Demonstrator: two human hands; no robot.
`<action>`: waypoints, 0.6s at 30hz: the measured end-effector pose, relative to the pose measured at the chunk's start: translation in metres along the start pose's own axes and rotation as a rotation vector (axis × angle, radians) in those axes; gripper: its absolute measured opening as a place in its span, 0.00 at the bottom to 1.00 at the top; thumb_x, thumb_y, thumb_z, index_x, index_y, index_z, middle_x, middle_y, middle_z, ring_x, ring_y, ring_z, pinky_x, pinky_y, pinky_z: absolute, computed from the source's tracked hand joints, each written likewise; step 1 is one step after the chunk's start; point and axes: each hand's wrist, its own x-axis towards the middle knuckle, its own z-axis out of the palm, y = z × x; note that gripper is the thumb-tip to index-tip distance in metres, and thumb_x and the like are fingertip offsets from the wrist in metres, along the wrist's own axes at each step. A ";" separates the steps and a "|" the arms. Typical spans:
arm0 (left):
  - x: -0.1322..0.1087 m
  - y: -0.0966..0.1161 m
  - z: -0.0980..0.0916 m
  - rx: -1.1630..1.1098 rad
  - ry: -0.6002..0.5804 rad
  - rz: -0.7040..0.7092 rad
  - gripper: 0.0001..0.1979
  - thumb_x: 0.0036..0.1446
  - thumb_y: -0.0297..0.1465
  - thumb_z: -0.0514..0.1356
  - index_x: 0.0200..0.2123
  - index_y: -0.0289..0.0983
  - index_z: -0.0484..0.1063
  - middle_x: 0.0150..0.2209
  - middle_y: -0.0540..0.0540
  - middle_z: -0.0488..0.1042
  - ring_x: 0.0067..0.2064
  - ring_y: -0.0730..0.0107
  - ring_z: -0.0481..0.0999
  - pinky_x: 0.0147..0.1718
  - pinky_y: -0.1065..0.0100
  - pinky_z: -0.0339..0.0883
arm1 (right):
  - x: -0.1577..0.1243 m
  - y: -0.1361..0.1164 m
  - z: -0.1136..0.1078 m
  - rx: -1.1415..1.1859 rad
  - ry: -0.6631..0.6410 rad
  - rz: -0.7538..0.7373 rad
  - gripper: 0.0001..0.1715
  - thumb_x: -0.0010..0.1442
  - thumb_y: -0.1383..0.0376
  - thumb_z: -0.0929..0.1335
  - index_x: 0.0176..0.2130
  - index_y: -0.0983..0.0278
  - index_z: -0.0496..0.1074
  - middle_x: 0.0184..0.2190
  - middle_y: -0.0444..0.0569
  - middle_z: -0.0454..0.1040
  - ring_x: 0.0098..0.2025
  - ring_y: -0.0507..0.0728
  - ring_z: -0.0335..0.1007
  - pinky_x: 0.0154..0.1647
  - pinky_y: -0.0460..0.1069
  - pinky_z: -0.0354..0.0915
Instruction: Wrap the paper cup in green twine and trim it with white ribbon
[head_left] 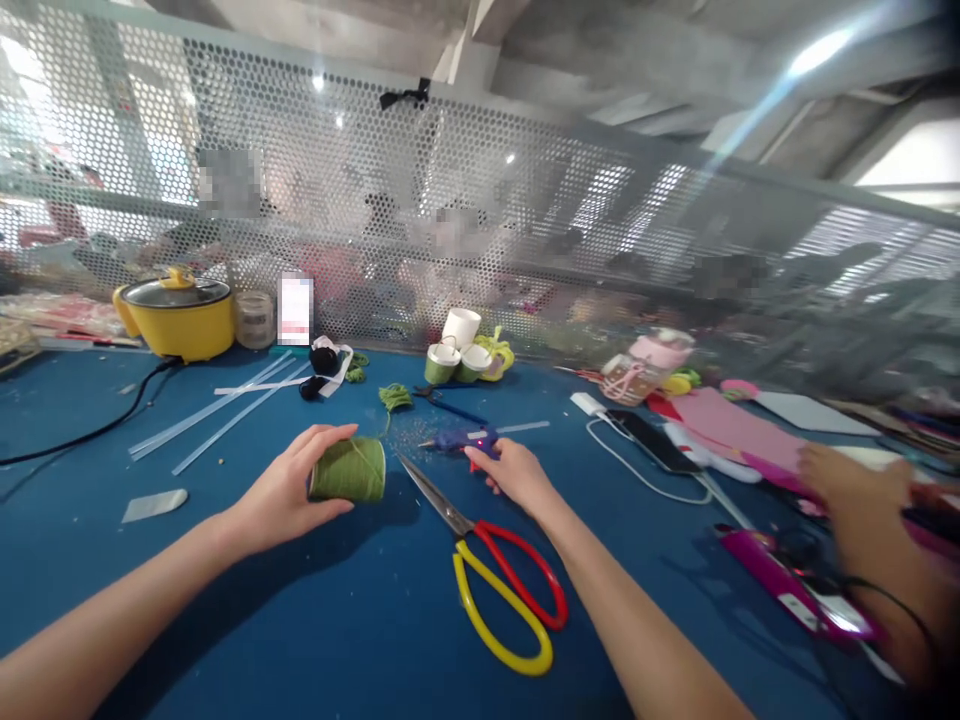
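Note:
My left hand (276, 498) is closed around a green yarn-wrapped cylinder (347, 472), lying sideways just above the table with a pale rim at its right end. A strand runs from it up to a small bundle of green yarn (395, 397). In my right hand (519, 474) is a dark blue hot glue gun (457, 440) with a red trigger, its nozzle pointing left toward the cylinder. Between my forearms lie large scissors (459, 527), blades slightly apart, with one red and one yellow handle loop.
Clear glue sticks (247, 402) and a yellow electric pot (187, 322) are at left. White and green cups (455, 350) stand behind pliers (454, 405). At right are a phone (652, 440) with a cable, pink sheets (739, 430) and another person's blurred hand (855, 485). A perforated metal screen (510, 230) borders the back.

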 end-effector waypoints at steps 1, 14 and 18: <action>0.000 -0.001 0.000 -0.002 -0.004 0.001 0.30 0.50 0.30 0.60 0.55 0.41 0.51 0.50 0.40 0.62 0.52 0.58 0.64 0.49 0.56 0.62 | 0.000 -0.002 0.000 -0.027 0.029 -0.010 0.13 0.53 0.60 0.65 0.21 0.64 0.63 0.17 0.49 0.69 0.22 0.56 0.68 0.25 0.49 0.63; -0.002 -0.007 0.008 0.031 -0.072 0.125 0.32 0.52 0.31 0.59 0.57 0.41 0.48 0.51 0.40 0.62 0.51 0.58 0.62 0.49 0.57 0.61 | -0.041 -0.105 0.025 0.036 -0.246 -0.660 0.09 0.45 0.68 0.72 0.25 0.64 0.67 0.30 0.45 0.64 0.35 0.54 0.62 0.37 0.49 0.61; -0.003 -0.005 0.006 0.007 -0.099 0.111 0.32 0.53 0.31 0.59 0.57 0.42 0.47 0.50 0.40 0.62 0.52 0.58 0.62 0.49 0.57 0.60 | -0.039 -0.098 0.023 0.199 -0.320 -0.583 0.09 0.49 0.70 0.68 0.22 0.64 0.63 0.27 0.43 0.63 0.30 0.51 0.61 0.34 0.48 0.59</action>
